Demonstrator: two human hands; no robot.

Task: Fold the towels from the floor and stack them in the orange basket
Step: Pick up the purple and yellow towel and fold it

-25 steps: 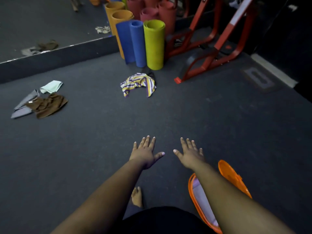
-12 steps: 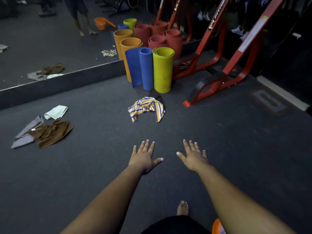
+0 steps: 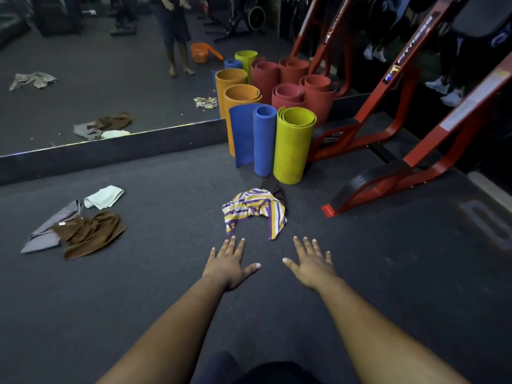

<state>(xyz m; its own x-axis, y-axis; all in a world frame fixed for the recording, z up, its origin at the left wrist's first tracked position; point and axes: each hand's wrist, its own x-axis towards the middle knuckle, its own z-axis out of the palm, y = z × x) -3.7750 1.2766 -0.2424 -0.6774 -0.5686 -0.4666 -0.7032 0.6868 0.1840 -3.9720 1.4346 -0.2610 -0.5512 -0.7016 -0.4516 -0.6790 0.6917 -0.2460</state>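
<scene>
A crumpled towel with purple, yellow and white stripes (image 3: 253,210) lies on the dark floor just beyond my fingertips. My left hand (image 3: 228,263) and my right hand (image 3: 311,261) are stretched out side by side, fingers spread, holding nothing. To the far left lie a brown towel (image 3: 91,234), a grey towel (image 3: 51,230) and a pale green towel (image 3: 104,197), partly overlapping. The orange basket itself is out of frame; only its reflection (image 3: 203,52) shows in the mirror.
Rolled exercise mats stand upright behind the striped towel: blue (image 3: 253,137), yellow-green (image 3: 293,145), orange (image 3: 238,95) and red (image 3: 299,87). A red gym machine frame (image 3: 388,151) occupies the right. A wall mirror (image 3: 83,79) with a dark base ledge runs along the left back.
The view has tilted up and moved forward. The striped towel is now close to my fingertips, and the orange basket by my right arm has dropped out of frame. Both hands stay open.
</scene>
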